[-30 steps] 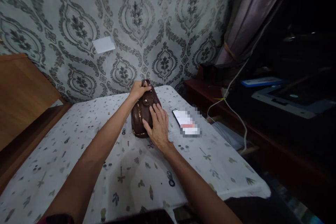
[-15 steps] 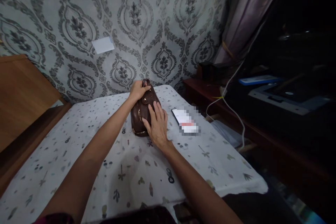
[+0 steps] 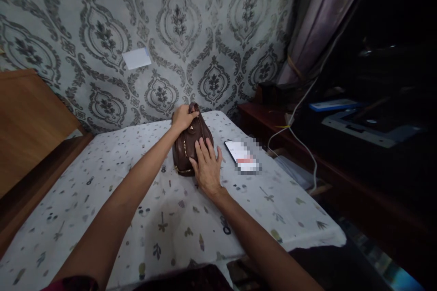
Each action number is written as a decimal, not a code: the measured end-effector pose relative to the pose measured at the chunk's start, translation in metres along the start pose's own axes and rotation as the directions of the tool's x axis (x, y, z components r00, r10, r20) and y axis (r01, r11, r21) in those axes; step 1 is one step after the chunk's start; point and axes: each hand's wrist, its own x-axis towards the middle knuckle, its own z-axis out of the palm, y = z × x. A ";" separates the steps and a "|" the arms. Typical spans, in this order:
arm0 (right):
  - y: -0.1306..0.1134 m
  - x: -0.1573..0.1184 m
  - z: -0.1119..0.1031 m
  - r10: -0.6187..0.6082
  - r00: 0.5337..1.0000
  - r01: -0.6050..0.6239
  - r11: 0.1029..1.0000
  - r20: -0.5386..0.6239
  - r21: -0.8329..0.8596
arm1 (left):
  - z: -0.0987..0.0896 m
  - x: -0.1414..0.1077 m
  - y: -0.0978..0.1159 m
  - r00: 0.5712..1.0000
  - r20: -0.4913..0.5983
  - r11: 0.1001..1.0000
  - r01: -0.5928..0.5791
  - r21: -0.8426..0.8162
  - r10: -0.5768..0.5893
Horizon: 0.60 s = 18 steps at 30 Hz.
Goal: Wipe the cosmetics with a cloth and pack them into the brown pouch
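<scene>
A small dark brown leather handbag [image 3: 182,148] with gold zips and a short handle rests on the cloth-covered table. My left hand [image 3: 183,119] grips its far end beside the handle, thumb over the top and the other fingers mostly hidden behind the leather. Against the bag's near right side lies my right hand [image 3: 207,167], fingers stretched out and spread, the palm toward the leather. To the right of that hand, apart from it, a phone [image 3: 237,152] lies with its lit screen up, partly blurred.
The white patterned tablecloth [image 3: 129,227] hangs over the table's right edge. Patterned wallpaper with a white card [image 3: 137,58] rises behind. A wooden panel [image 3: 30,122] borders the left. On the right are a dark reddish shelf [image 3: 259,116], a white cable [image 3: 302,138] and a curtain [image 3: 314,22].
My right hand has slid slightly down and toward me along the bag, its fingers spread a little more. The bag's right side bulges out further. My left hand keeps its grip.
</scene>
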 end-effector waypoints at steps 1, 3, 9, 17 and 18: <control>0.001 0.001 0.001 -0.006 1.000 0.006 1.000 -0.002 -0.003 | 0.000 0.000 0.000 1.000 -0.003 1.000 -0.003 0.022 0.003; 0.004 0.001 0.001 -0.016 1.000 0.016 1.000 0.002 0.001 | -0.001 -0.001 0.001 1.000 -0.006 0.998 -0.010 0.064 0.011; 0.009 0.001 -0.001 -0.018 1.000 0.018 0.999 -0.008 0.039 | -0.004 -0.005 0.005 0.999 0.010 0.985 -0.037 0.168 0.036; 0.011 0.006 0.007 0.007 1.000 -0.007 1.000 -0.013 -0.006 | -0.005 -0.004 0.005 0.998 0.041 0.979 -0.044 0.197 0.037; 0.011 0.007 0.007 0.014 1.000 -0.014 1.000 -0.008 -0.021 | -0.005 -0.004 0.004 0.998 0.042 0.981 -0.048 0.190 0.041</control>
